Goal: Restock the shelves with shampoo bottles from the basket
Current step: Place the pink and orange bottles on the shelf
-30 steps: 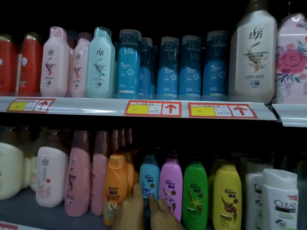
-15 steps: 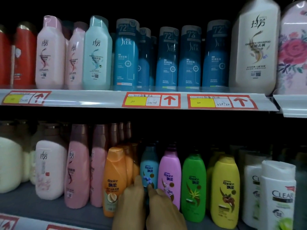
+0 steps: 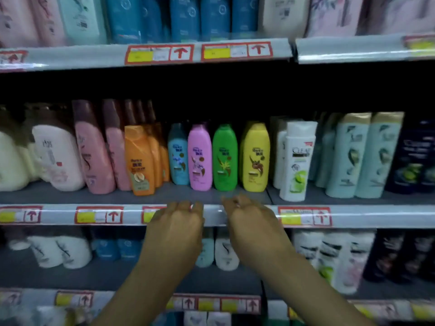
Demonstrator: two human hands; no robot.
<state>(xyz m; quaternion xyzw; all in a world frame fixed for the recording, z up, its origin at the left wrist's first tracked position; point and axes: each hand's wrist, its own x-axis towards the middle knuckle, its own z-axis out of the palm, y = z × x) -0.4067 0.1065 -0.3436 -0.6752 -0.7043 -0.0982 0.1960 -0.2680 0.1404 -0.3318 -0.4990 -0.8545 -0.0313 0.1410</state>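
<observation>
Hands are hovering empty in front of the middle shelf [image 3: 211, 196]: the left hand [image 3: 175, 223] and the right hand [image 3: 250, 218] are both hanging with loosely curled fingers, gripping nothing. Just at 12 o'clock from them the blue bottle [image 3: 178, 158], pink bottle [image 3: 200, 161] and green bottle [image 3: 224, 161] are standing upright with labels facing out, probably so that customers are reading them easily. The basket is not showing.
</observation>
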